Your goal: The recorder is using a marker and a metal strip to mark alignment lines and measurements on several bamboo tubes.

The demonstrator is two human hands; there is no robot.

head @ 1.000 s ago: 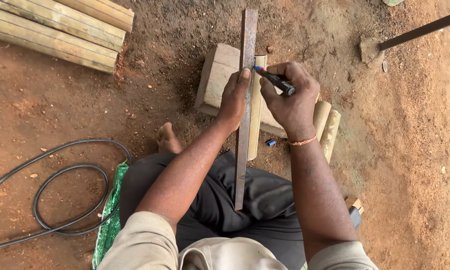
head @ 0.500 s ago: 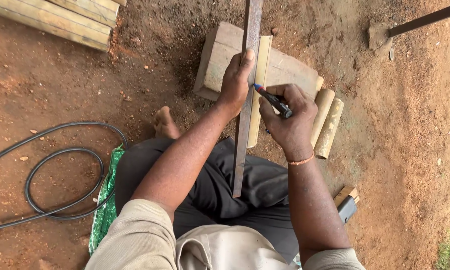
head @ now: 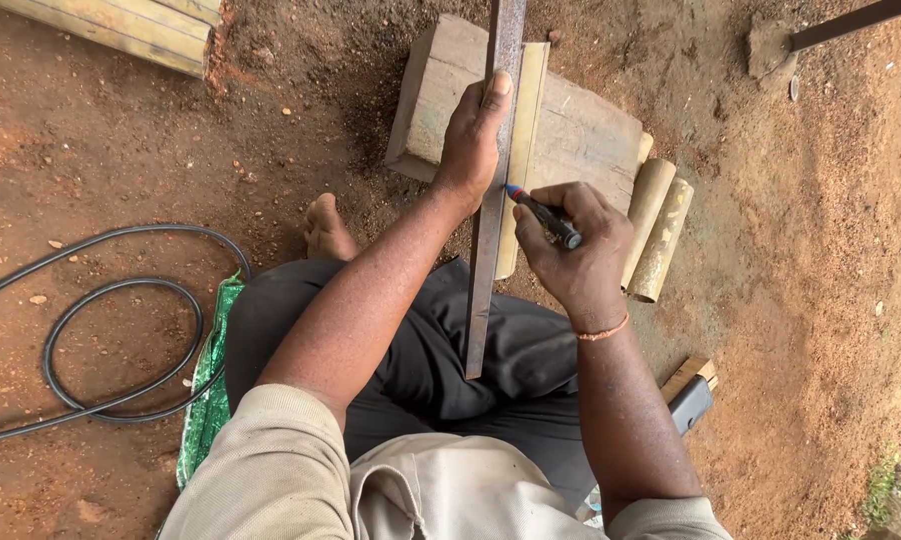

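Left hand [head: 476,135] presses flat on the long metal strip [head: 491,200], thumb up along it, pinning it over the bamboo slat [head: 527,120] on the wood block [head: 581,125]. Right hand [head: 576,245] is curled tight round a marker [head: 543,214], tip at the strip's edge, prob. touching. 2 bamboo pieces [head: 656,225] lie just right of the block; 1 black hose [head: 121,330] coils well left. Bare dirt all round.
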